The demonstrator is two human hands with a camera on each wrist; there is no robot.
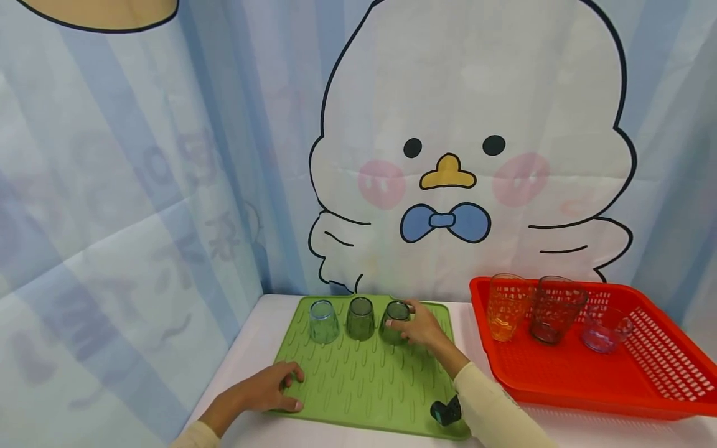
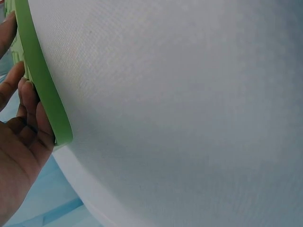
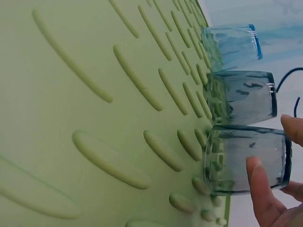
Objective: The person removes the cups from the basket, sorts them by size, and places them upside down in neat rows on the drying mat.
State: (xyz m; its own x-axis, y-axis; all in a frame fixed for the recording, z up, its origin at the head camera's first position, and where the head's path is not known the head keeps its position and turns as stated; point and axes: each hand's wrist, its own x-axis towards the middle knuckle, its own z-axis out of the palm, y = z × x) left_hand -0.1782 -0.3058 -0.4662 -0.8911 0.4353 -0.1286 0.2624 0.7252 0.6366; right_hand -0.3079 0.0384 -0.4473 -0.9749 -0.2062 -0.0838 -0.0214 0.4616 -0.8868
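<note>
Three tumblers stand upside down in a row at the back of a green ribbed mat (image 1: 358, 386). Leftmost is a pale blue-green tumbler (image 1: 323, 323), then a grey tumbler (image 1: 360, 318). At the right end, my right hand (image 1: 417, 326) grips another grey tumbler (image 1: 394, 323) around its upper part. In the right wrist view, thumb and fingers lie on opposite sides of this glass (image 3: 248, 158), near its thick base, while its rim is at the mat. My left hand (image 1: 271, 387) rests at the mat's left edge with loosely bent fingers (image 2: 31, 99), holding no glass.
Right of the mat, a red plastic basket (image 1: 571, 379) holds an orange glass (image 1: 504, 311), a dark reddish-looking glass (image 1: 551, 314) and a small purple cup (image 1: 605, 330). A printed curtain (image 1: 448, 74) hangs behind the white table. A black device (image 1: 446, 412) shows at my right sleeve.
</note>
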